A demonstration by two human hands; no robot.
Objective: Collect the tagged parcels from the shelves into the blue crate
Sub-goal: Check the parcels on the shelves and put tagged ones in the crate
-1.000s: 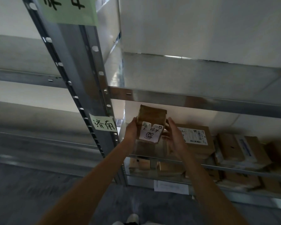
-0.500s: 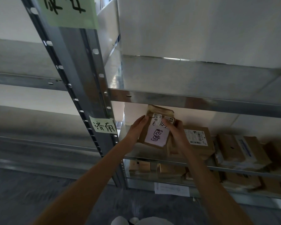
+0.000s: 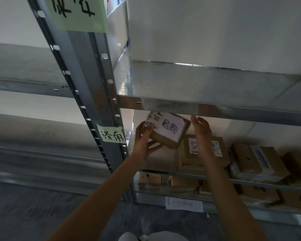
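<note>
The left hand (image 3: 142,141) is gripping the tagged parcel (image 3: 167,130) at its left end, thumb over the top, holding it tilted just under the shelf beam (image 3: 215,108). The right hand (image 3: 201,129) is hovering beside its right edge, fingers loose, touching nothing I can confirm. Bringing that hand under the right side would steady it. 1 parcel in hand; at least 3 boxes (image 3: 257,162) are sitting on the shelf to the right.

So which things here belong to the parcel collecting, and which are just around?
Job:
held parcel, white tag up
left hand gripping it
right hand, open beside it
shelved parcels

Around:
green label
shelf upright
</note>
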